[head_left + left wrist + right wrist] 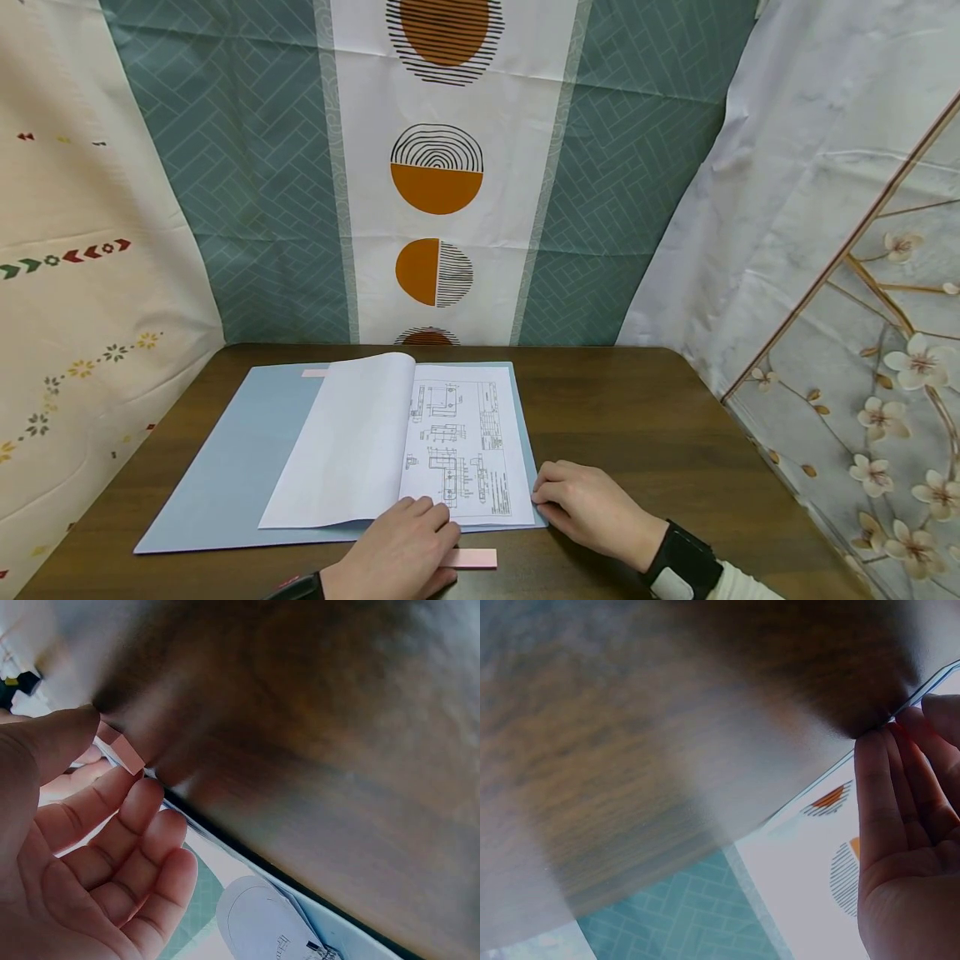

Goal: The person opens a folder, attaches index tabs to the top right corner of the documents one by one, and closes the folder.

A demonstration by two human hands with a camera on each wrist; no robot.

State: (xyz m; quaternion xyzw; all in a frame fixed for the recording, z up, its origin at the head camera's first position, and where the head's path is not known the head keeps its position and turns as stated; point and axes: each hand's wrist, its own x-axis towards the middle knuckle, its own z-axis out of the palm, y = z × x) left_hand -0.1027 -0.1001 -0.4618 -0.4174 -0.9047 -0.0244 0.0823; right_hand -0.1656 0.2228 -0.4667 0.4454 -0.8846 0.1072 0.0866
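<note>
A light blue folder (pixel 217 467) lies opened out on the table. On it is a stack of printed sheets with a technical drawing (pixel 457 433) facing up, beside a blank white page (pixel 345 450) turned over to the left and bulging at the fold. My left hand (pixel 405 546), at the folder's front edge, pinches a small pink sticky note pad (pixel 476 559) between thumb and fingers. The pad's end (pixel 127 754) pokes out past the thumb in the left wrist view. My right hand (pixel 588 504) rests at the folder's lower right edge, fingertips against that edge.
A pale pink strip (pixel 313 373) sits near the folder's top edge, beside the turned page. The dark wooden table (pixel 637 417) extends to the right. Patterned cloths (pixel 637 167) hang behind the table and on both sides.
</note>
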